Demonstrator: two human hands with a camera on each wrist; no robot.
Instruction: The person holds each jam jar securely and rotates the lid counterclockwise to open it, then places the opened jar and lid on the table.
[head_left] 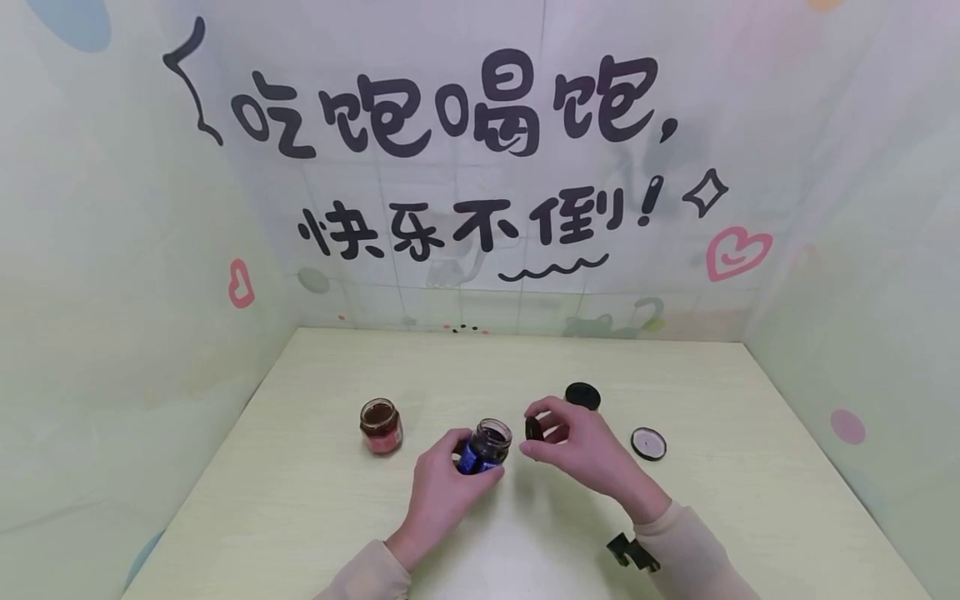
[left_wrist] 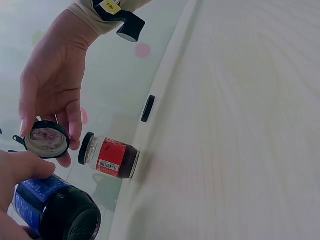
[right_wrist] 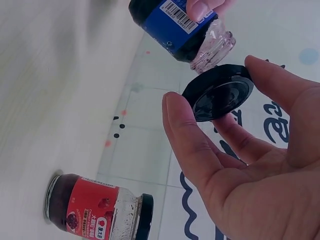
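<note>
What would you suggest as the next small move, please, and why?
I'd probably lay the round black lid on the pale table, since the right hand holds it clear of the open blue-labelled glass jar and a white-lined round lid lies there.

The head view looks forward and down from above the worktop [head_left: 300, 500], taking in the printed back wall [head_left: 450, 179]. Both wrist views sit low and close, rolled sideways: the left faces the right side wall [left_wrist: 117, 70], the right faces the back wall. Both share the blue-labelled jar [left_wrist: 57, 207] and the capped red-labelled jar [left_wrist: 112, 157].
</note>
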